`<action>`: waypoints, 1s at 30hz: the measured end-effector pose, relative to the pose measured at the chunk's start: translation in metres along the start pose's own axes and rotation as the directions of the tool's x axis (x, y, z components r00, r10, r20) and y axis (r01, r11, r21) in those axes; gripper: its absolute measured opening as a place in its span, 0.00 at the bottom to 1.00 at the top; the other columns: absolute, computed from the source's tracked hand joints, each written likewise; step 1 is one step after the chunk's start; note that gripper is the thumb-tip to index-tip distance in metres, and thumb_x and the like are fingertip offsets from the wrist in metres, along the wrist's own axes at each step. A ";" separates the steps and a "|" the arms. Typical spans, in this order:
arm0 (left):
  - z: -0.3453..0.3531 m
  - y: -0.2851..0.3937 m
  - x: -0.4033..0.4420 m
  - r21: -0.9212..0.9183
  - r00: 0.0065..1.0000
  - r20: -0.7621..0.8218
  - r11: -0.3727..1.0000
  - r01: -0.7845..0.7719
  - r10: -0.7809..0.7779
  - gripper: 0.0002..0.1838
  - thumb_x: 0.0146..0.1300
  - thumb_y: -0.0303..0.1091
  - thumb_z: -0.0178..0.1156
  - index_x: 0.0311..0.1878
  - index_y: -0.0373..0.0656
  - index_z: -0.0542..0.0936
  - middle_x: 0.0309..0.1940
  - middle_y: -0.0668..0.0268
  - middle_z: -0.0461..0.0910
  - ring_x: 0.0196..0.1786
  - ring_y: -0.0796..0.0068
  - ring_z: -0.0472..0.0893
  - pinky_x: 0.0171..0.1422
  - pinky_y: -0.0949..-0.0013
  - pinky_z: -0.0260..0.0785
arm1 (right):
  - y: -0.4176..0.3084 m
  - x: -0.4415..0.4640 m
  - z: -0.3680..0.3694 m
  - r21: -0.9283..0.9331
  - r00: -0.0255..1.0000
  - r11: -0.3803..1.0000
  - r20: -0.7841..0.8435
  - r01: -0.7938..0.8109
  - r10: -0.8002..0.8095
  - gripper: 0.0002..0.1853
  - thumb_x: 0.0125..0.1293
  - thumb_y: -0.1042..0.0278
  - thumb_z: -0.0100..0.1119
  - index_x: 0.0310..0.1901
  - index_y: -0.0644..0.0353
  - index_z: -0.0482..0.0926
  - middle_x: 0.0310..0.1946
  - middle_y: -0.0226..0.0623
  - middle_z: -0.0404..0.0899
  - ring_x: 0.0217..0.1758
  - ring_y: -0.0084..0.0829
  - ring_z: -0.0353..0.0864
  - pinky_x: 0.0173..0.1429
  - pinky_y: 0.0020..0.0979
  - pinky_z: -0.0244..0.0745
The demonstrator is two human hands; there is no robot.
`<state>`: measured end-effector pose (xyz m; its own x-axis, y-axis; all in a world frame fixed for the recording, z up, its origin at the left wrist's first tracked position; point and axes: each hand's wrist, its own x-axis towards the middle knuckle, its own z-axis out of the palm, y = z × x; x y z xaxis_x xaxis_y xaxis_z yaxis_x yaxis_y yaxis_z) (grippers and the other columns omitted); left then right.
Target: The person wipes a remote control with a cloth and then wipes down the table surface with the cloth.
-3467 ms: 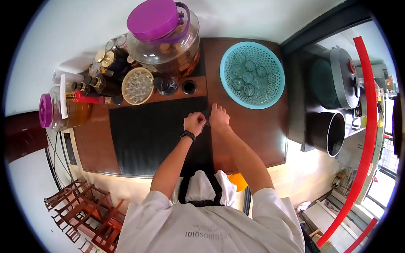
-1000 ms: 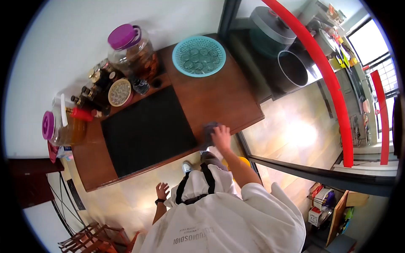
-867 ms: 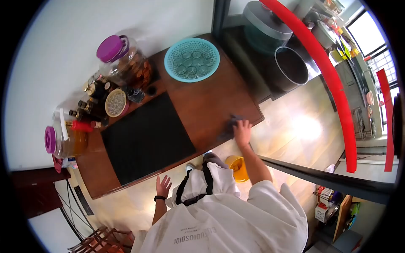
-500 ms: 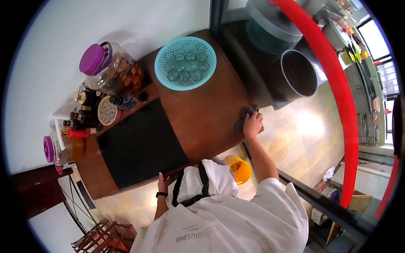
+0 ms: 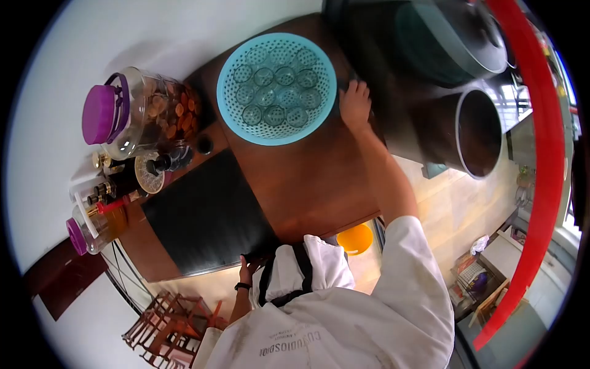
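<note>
My right hand (image 5: 355,109) is at the right end of the brown wooden tabletop (image 5: 307,178), just beside a light blue plastic basket (image 5: 275,139). Its fingers are curled over a dark cloth, which is mostly hidden under them and blends into the dark surface. Several clear glasses (image 5: 264,97) stand inside the basket. My left hand (image 5: 247,270), with a black band at the wrist, rests at the table's near edge by a black mat (image 5: 212,212). Its thumb is apart from the fingers, and nothing shows in it.
At the left stand a large purple-lidded jar (image 5: 157,114), dark bottles (image 5: 120,181) and a smaller jar (image 5: 101,227). A dark bin (image 5: 467,132) is beyond the table's right end. On the floor are a yellow bucket (image 5: 355,238) and wooden stools (image 5: 169,326).
My right hand has moved away from me along the table's right end, from the near corner to beside the basket. My left hand stays at the near edge. The view has shifted closer.
</note>
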<state>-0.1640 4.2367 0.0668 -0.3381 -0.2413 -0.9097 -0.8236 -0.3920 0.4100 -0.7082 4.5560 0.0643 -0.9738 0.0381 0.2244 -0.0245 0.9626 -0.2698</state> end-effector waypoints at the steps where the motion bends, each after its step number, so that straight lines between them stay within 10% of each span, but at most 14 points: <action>1: 0.000 -0.004 0.001 -0.008 1.000 -0.012 1.000 0.022 -0.022 0.44 0.63 0.72 0.35 0.58 0.34 0.69 0.51 0.51 0.78 0.52 0.60 0.79 0.63 0.60 0.66 | -0.005 0.018 0.007 0.005 1.000 1.000 0.018 0.009 -0.009 0.21 0.62 0.57 0.57 0.49 0.61 0.65 0.49 0.48 0.66 0.52 0.49 0.70 0.48 0.48 0.72; 7: -0.007 -0.037 0.007 -0.251 0.977 -0.030 0.947 0.199 -0.213 0.46 0.59 0.75 0.36 0.58 0.39 0.70 0.48 0.56 0.80 0.54 0.63 0.78 0.61 0.60 0.68 | -0.022 0.119 0.055 -0.086 0.973 0.970 -0.024 0.228 -0.231 0.22 0.63 0.50 0.53 0.47 0.59 0.66 0.47 0.49 0.68 0.49 0.49 0.71 0.42 0.51 0.73; 13: -0.026 -0.077 0.009 -0.553 0.945 0.002 0.787 0.272 -0.326 0.47 0.60 0.73 0.38 0.69 0.41 0.57 0.65 0.55 0.63 0.64 0.57 0.68 0.70 0.56 0.59 | -0.045 0.189 0.082 -0.274 0.922 0.906 -0.124 0.323 -0.366 0.18 0.69 0.54 0.52 0.46 0.63 0.67 0.44 0.48 0.67 0.45 0.45 0.73 0.42 0.41 0.78; 14: -0.034 -0.081 0.010 -0.915 0.909 0.272 0.206 0.346 -0.316 0.46 0.61 0.72 0.38 0.69 0.42 0.56 0.65 0.57 0.63 0.65 0.57 0.67 0.71 0.57 0.56 | -0.042 0.194 0.087 -0.300 0.905 0.890 -0.148 0.343 -0.399 0.18 0.69 0.55 0.51 0.44 0.64 0.66 0.41 0.48 0.67 0.40 0.44 0.74 0.37 0.39 0.78; 16: -0.043 -0.090 0.010 -0.811 0.882 0.454 -0.471 0.348 -0.130 0.45 0.62 0.72 0.38 0.70 0.43 0.56 0.65 0.58 0.64 0.66 0.58 0.65 0.72 0.58 0.53 | -0.039 0.199 0.091 -0.295 0.897 0.882 -0.140 0.367 -0.420 0.17 0.69 0.55 0.51 0.44 0.64 0.66 0.41 0.48 0.67 0.39 0.44 0.74 0.36 0.38 0.78; 18: -0.040 -0.098 0.020 -0.916 0.931 0.234 0.257 0.307 -0.279 0.44 0.62 0.70 0.40 0.70 0.44 0.57 0.66 0.59 0.63 0.68 0.61 0.63 0.72 0.59 0.53 | -0.036 0.201 0.093 -0.253 0.888 0.886 -0.150 0.390 -0.434 0.18 0.69 0.56 0.52 0.44 0.64 0.66 0.41 0.49 0.66 0.40 0.44 0.74 0.37 0.39 0.79; 20: -0.043 -0.102 0.020 -0.513 0.968 0.059 0.824 0.241 -0.246 0.43 0.63 0.69 0.42 0.68 0.42 0.60 0.64 0.60 0.66 0.66 0.65 0.65 0.70 0.61 0.56 | -0.034 0.199 0.091 -0.205 0.910 0.910 -0.138 0.360 -0.391 0.19 0.68 0.55 0.52 0.47 0.64 0.66 0.43 0.48 0.66 0.43 0.45 0.73 0.39 0.40 0.78; 30: 0.013 -0.025 0.003 -0.150 0.993 0.014 0.981 0.120 -0.119 0.49 0.56 0.79 0.32 0.61 0.42 0.71 0.57 0.59 0.74 0.61 0.63 0.70 0.67 0.55 0.57 | 0.009 0.055 0.020 -0.058 0.934 0.941 0.156 0.333 -0.321 0.22 0.59 0.58 0.53 0.53 0.57 0.66 0.50 0.46 0.65 0.55 0.50 0.68 0.48 0.47 0.74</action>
<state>-0.1504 4.2573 0.0535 -0.2436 -0.1803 -0.9530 -0.7803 -0.5471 0.3030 -0.7669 4.5616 0.0556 -0.9372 -0.3148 0.1505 -0.3339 0.9343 -0.1250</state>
